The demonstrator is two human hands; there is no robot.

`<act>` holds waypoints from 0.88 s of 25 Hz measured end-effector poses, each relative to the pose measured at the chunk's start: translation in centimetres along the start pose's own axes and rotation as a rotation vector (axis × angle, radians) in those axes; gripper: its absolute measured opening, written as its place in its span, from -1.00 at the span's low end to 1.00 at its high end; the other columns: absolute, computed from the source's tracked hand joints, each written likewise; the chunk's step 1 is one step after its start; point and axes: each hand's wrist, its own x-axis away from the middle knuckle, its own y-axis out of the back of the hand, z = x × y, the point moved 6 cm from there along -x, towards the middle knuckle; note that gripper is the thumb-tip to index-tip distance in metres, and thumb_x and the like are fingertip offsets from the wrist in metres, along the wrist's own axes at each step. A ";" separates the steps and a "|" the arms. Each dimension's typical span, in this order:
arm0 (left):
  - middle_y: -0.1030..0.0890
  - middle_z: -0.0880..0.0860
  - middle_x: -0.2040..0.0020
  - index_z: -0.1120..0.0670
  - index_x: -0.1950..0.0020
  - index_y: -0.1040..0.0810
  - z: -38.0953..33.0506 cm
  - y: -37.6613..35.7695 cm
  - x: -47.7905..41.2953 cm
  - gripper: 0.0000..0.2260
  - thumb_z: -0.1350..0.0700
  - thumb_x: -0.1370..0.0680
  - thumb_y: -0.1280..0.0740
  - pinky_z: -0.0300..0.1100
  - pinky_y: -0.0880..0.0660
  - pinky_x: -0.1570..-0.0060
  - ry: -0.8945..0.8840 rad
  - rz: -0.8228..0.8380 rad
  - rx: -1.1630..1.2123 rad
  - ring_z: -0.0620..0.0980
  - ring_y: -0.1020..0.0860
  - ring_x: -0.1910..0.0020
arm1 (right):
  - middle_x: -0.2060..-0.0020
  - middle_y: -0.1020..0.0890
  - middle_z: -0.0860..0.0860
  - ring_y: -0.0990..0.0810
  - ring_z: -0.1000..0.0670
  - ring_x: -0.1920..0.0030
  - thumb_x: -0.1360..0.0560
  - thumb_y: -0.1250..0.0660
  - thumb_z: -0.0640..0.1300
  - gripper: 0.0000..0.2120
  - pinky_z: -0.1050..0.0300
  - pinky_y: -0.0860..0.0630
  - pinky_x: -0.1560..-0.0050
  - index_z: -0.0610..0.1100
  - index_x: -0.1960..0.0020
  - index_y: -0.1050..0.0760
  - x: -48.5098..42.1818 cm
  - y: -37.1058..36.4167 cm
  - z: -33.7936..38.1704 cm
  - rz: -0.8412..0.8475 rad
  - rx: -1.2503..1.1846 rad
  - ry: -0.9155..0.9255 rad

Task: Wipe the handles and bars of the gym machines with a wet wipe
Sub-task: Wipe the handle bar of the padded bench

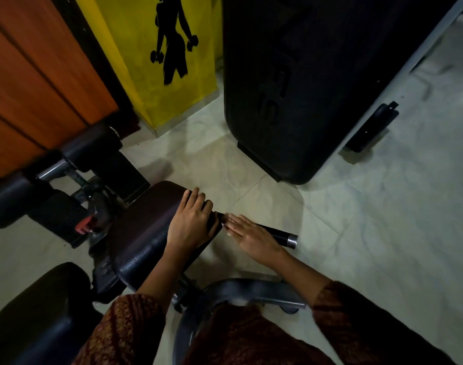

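Observation:
A black handle (279, 233) with a chrome end sticks out to the right from a dark padded seat (146, 219) of a gym machine. My right hand (251, 237) lies on top of this handle, fingers straight and pointing left along it. No wipe shows plainly; anything under the palm is hidden. My left hand (192, 222) sits on the seat's right edge with its fingers curled over the pad's rim, just left of the handle's root.
Black roller pads (90, 143) and a red adjuster (84, 224) sit left of the seat. A tall black weight-stack cover (291, 88) stands behind, with a yellow pillar (156, 61) and an orange panel (35, 75) at the back left. A grey curved frame tube (240, 288) runs below my arms.

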 end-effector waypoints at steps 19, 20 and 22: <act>-0.58 0.27 0.04 0.25 0.12 -0.56 0.0 0.0 -0.2 -0.64 -0.01 -0.48 -0.12 0.16 -0.42 -0.19 -0.013 -0.011 0.001 0.30 -0.52 -0.12 | -0.20 -0.58 -0.03 -0.55 -0.06 -0.21 -0.42 0.03 -0.37 -0.51 0.10 -0.51 -0.19 -0.22 -0.17 -0.56 6.2 1.7 -2.1 -0.060 0.084 0.049; -0.58 0.27 0.04 0.25 0.12 -0.56 0.0 0.0 -0.1 -0.64 -0.01 -0.48 -0.12 0.17 -0.42 -0.19 -0.008 -0.011 0.004 0.30 -0.52 -0.12 | -0.20 -0.57 -0.03 -0.55 -0.06 -0.21 -0.41 0.04 -0.39 -0.49 0.12 -0.44 -0.25 -0.23 -0.18 -0.56 7.4 2.3 -2.3 -0.051 0.114 0.028; -0.59 0.28 0.03 0.25 0.12 -0.57 0.0 -0.1 -0.1 -0.63 -0.01 -0.48 -0.12 0.18 -0.40 -0.20 -0.002 -0.010 0.007 0.30 -0.52 -0.13 | -0.20 -0.57 -0.06 -0.54 -0.09 -0.21 -0.48 0.17 -0.45 -0.44 0.09 -0.28 -0.35 -0.26 -0.17 -0.55 9.2 3.4 -2.8 -0.041 0.131 -0.054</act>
